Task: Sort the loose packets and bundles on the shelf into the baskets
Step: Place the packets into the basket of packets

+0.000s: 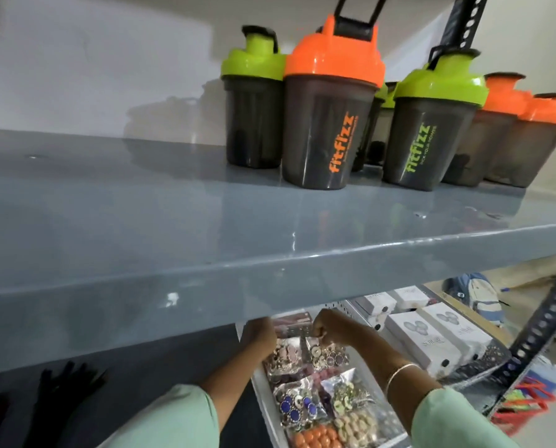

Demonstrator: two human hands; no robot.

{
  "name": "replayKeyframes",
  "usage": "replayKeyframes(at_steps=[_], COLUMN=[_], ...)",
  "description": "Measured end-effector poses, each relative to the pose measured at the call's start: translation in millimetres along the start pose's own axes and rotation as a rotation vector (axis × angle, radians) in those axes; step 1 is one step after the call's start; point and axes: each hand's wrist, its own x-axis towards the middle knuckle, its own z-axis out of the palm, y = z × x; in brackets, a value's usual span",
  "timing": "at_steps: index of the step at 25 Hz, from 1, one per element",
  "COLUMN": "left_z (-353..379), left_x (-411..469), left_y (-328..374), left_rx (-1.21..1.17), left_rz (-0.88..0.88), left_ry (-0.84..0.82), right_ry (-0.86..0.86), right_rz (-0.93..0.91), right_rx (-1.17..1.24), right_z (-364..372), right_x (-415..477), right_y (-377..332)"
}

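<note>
Hands pinch a packet [315, 349] hanging upright over the basket [263, 396], left [263, 334], right [330, 328].

Seven shaker bottles stand on the upper shelf [173, 221], as far as the crowding lets me count: three with orange lids, led by the front one [330, 105], and four with green lids, such as the one at front right [431, 124]. Below, about five white boxes [444, 337] lie together. Two hands, left [260, 334] and right [331, 328], reach over roughly six clear jewellery packets [322, 396].
</note>
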Motion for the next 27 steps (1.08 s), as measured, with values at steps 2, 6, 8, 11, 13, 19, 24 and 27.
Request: replayKeyframes(at_steps=[2, 6, 8, 11, 13, 19, 24, 27], left_z=[15, 28, 26, 19, 1, -91, -151, -165], left_x=[3, 2, 1, -5, -10, -49, -96, -127], left_y=[-4, -9, -10, -10, -12, -71, -170, -226], left_rx=[0.041, 0.096, 0.136, 0.128, 0.086, -0.037, -0.015, -0.005], left_rz=[-0.030, -0.003, 0.018, 0.067, 0.103, 0.056, -0.174, -0.339], left_ry=[-0.004, -0.017, -0.003, -0.001, 0.036, 0.187, 0.240, 0.356], right_ry=[-0.043, -0.043, -0.024, 0.098, 0.233, 0.394, 0.177, 0.039], right_rz=[-0.012, -0.046, -0.072, -0.086, -0.130, -0.282, -0.358, -0.219], right_rx=[-0.010, 0.018, 0.030, 0.046, 0.057, 0.349, 0.381, 0.427], right_z=[13, 28, 29, 20, 8, -6, 43, 90], right_x=[5, 11, 11, 8, 6, -12, -18, -30], right_y=[8, 17, 19, 13, -2, -119, -238, -289])
